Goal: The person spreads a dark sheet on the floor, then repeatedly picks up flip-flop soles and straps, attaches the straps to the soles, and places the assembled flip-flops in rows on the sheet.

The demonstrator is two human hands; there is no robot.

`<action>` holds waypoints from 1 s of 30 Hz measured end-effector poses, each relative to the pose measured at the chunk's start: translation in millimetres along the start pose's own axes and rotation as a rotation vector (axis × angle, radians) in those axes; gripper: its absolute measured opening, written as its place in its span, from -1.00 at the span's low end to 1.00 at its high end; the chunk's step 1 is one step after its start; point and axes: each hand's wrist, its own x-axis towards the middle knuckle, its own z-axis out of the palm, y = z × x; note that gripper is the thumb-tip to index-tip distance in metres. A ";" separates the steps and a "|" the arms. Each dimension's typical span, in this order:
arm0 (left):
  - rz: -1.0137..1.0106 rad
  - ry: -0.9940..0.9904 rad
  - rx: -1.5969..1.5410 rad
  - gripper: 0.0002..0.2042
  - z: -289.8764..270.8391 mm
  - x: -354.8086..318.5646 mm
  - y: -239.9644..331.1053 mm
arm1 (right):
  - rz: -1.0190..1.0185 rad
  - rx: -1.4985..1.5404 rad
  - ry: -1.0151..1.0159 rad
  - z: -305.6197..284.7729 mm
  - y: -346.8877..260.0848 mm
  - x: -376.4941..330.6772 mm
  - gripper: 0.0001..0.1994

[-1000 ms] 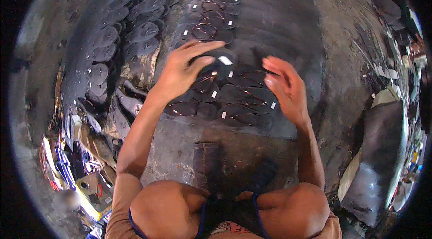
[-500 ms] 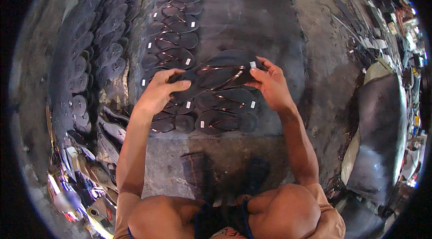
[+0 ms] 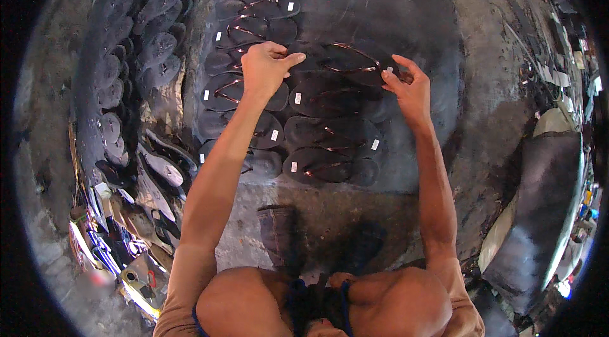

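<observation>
A black flip-flop (image 3: 351,63) with a shiny bronze strap lies crosswise between my two hands at the far end of a short column. My left hand (image 3: 266,70) pinches its left end with thumb and forefinger. At its right end, by a small white sticker, the thumb and fingers of my right hand (image 3: 408,86) close on the edge. Whether its sole rests on the dark sheet cannot be made out. Just nearer, another flip-flop (image 3: 327,101) has its sticker on the left. Two more, a far one (image 3: 336,134) and a near one (image 3: 330,165), continue the column toward me.
A long column of similar flip-flops (image 3: 260,4) runs away on the left, partly behind my left forearm. Dark soles (image 3: 162,48) overlap farther left. The dark sheet (image 3: 374,0) spreads beyond my hands. A dark bundle (image 3: 539,210) and scraps lie right; clutter (image 3: 127,254) lies lower left.
Both hands have carried the flip-flop farther away and somewhat right, still gripping its two ends. The flip-flop just nearer now shows more fully. The whole view has shifted slightly.
</observation>
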 end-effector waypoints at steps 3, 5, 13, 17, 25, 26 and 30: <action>0.028 -0.038 0.219 -0.50 8.2 8.5 -25.0 | 0.025 -0.098 -0.024 0.4 16.6 11.0 -0.48; 0.114 0.004 0.245 -0.56 10.7 5.8 -37.9 | 0.031 -0.150 -0.033 2.4 21.7 14.6 -0.49; 0.220 -0.040 0.450 -0.64 15.7 12.3 -33.2 | 0.104 -0.023 -0.066 -3.3 17.8 26.2 -0.48; 0.092 -0.121 0.277 -0.64 12.5 24.7 -35.3 | 0.085 -0.181 -0.052 -2.9 12.7 24.6 -0.48; 0.443 0.061 0.540 -0.85 42.4 -15.6 -57.9 | -0.500 -1.007 0.081 -14.9 30.9 27.7 -0.32; 0.546 0.066 0.641 -0.88 40.9 -17.7 -57.1 | -0.418 -1.019 0.106 -17.6 36.0 20.5 -0.29; 0.442 -0.121 0.466 -0.69 19.2 -24.7 -49.2 | -0.429 -1.046 0.246 -15.8 29.2 10.7 -0.31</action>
